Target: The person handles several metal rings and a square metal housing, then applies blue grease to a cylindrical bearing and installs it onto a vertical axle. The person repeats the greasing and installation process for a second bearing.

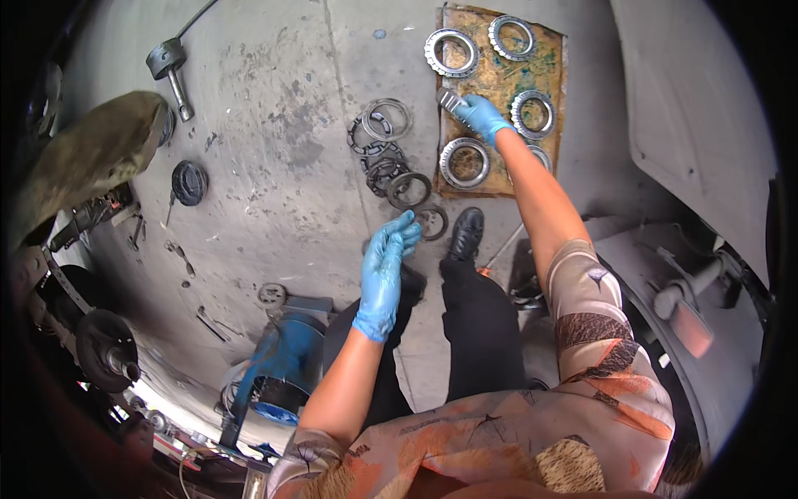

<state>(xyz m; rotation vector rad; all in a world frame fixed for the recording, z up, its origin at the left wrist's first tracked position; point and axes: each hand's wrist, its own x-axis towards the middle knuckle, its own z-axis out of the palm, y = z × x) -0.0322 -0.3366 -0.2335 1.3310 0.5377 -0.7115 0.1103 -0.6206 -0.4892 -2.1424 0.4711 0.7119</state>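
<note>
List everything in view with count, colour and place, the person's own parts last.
Concrete floor: one, grey, mid-picture
Stained sheet: one, brown, upper right of centre
Tapered roller bearings: six, silver; five on the sheet, one partly hidden; one held at its left edge
Rings: at least six, silver to dark grey, left of the sheet
Piston with connecting rod: one, grey, upper left
Round part: one, black, below the piston
Stained panel: one, brown, left
Curved panel: one, grey, upper right
Disc: one, black, far left
Machine: one, blue, lower left
Trousers: one pair, black, lower centre
Patterned shirt: one, beige and orange, bottom
Left hand: one, blue-gloved, centre, empty
Right hand: one, blue-gloved, over the sheet
</note>
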